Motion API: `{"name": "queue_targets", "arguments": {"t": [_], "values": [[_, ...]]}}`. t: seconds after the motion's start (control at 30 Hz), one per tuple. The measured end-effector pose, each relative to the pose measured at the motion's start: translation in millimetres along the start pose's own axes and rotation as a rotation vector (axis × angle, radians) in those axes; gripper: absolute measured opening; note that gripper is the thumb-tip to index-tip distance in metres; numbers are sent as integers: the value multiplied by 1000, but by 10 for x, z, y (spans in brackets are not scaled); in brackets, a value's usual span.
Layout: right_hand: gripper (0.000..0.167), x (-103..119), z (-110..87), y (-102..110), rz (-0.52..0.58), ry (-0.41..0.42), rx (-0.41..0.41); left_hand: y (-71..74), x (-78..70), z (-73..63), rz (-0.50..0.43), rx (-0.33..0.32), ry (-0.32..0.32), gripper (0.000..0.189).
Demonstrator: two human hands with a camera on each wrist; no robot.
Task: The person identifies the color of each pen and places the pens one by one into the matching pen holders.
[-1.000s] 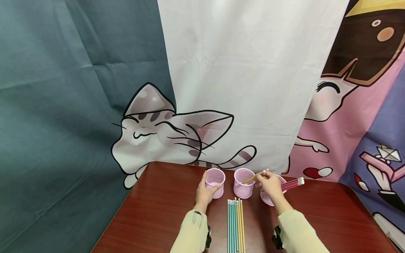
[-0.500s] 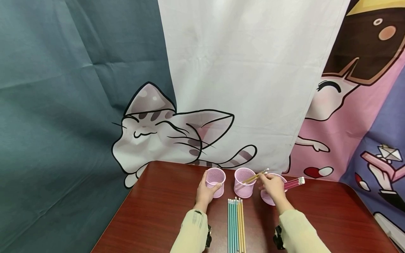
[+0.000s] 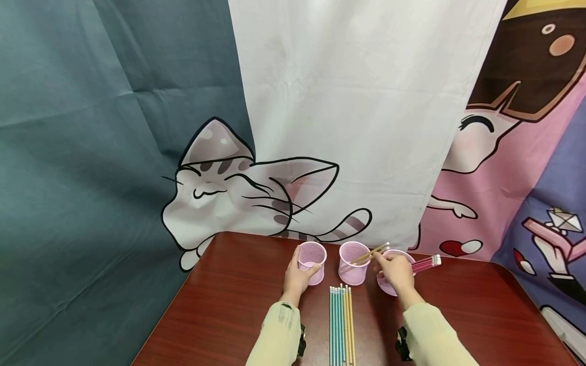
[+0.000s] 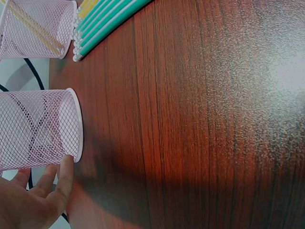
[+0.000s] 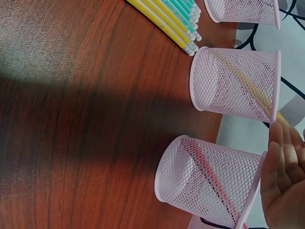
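Against the left pink mesh pencil cup [image 3: 312,256] rests my left hand [image 3: 295,279], its thumb across the near side and fingers round the left side. In the left wrist view its fingertips touch this cup's wall. The middle mesh cup [image 3: 351,272] holds yellow pencils [image 5: 252,90], leaning right over its rim with white eraser ends up. My right hand [image 3: 394,272] is at that rim, its fingers fairly straight beside the pencils; the thumb is mostly hidden. Behind this hand stands the right mesh cup [image 5: 205,176], with dark pink pencils [image 3: 425,264] leaning out to the right.
A row of green pencils [image 3: 336,320] and yellow pencils [image 3: 349,325] lies on the brown table [image 3: 229,305], between my forearms and in front of the cups. Behind the table's back edge hangs a printed cloth [image 3: 357,127] with a cartoon cat.
The yellow pencils in the middle cup have spread apart slightly at their eraser ends, and my right fingers have drawn back a little from them. My left hand stays on the left cup.
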State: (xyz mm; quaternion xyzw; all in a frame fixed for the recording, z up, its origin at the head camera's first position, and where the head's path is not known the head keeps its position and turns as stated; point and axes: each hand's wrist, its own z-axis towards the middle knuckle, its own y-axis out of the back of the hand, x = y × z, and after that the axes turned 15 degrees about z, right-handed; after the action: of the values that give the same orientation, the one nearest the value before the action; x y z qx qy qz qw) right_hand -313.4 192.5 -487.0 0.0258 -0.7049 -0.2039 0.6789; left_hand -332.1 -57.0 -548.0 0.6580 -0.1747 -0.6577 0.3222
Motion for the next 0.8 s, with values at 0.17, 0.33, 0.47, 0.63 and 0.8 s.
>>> {"name": "queue_targets", "arguments": {"t": [0.17,0.33,0.47,0.63,0.8], "values": [[38,-41,-23,-33,45,-2,39,-2,-4,-1,-1,9,-5,86],[36,-171,-60,-120,37,3,96,7,-4,0,-11,11,-3,86],[32,-292,-127,-227,31,18,130,11,-6,6,-24,8,-9,85],[28,-435,-251,-382,17,27,130,7,2,10,-24,1,-7,85],[24,-563,-366,-481,-6,10,146,9,2,-1,-24,5,-3,85]]}}
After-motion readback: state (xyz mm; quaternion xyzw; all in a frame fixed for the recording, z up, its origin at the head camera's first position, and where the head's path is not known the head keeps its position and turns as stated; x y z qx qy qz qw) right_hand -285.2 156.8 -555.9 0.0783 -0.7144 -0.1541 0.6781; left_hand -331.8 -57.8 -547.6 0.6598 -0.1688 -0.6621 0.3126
